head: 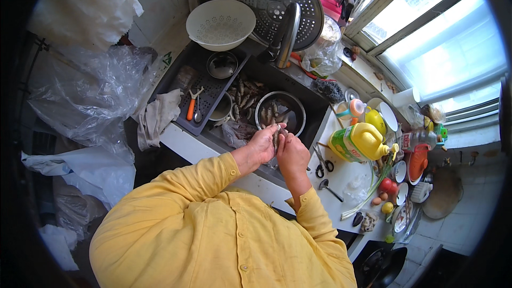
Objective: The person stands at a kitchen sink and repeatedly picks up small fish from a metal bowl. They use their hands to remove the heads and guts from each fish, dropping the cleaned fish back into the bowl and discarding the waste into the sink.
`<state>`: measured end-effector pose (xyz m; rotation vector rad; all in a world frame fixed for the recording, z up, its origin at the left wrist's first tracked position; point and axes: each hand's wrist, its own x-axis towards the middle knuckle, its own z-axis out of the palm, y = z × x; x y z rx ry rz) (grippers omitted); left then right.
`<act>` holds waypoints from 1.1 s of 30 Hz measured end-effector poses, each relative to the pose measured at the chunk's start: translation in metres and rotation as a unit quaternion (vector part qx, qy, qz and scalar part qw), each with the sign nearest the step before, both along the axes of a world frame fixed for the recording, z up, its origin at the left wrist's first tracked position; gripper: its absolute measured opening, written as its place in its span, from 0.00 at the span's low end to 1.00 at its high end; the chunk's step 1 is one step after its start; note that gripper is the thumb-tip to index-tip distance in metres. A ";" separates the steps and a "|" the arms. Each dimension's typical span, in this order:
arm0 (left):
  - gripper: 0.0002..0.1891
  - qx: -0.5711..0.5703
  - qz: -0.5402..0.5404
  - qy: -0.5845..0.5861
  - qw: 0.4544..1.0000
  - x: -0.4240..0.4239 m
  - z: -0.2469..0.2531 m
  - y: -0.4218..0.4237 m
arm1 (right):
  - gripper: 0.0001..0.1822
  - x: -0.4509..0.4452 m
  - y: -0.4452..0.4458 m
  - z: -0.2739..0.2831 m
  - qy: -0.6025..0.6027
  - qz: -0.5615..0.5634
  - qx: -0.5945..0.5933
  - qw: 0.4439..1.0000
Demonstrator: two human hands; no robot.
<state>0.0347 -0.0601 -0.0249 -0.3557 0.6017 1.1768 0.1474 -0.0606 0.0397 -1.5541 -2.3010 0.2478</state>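
A small fish (276, 140) is held between both hands over the front of the dark sink (310, 98). My left hand (260, 144) grips it from the left, thumb towards the top. My right hand (293, 154) closes on it from the right, fingers bent; whether a small tool is also in it cannot be seen. Just beyond the hands a round metal basin (302, 122) holds several small fish and some liquid. More small fish (245, 94) lie heaped in the sink to its left. A clear plastic bag (236, 134) with dark contents lies at the sink's near side.
The faucet (290, 36) arches over the sink. On the left, a drain tray (206, 100) carries an orange-handled peeler (192, 106), a spoon and a metal bowl (222, 65). A white colander (221, 24) stands behind. Scissors (323, 163), a ladle (331, 190) and a yellow jug (358, 142) occupy the right counter.
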 end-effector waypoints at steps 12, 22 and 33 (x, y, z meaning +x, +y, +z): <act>0.19 -0.027 -0.115 0.048 0.992 0.007 -0.005 -0.013 | 0.12 0.017 -0.012 -0.019 -0.051 0.024 0.013 0.998; 0.19 -0.070 -0.228 0.290 0.927 0.020 -0.058 0.014 | 0.16 0.047 -0.009 -0.038 -0.017 -0.124 -0.083 0.989; 0.15 -0.093 -0.236 0.505 0.825 0.017 -0.194 0.101 | 0.15 0.051 -0.027 -0.026 0.064 -0.114 -0.138 0.982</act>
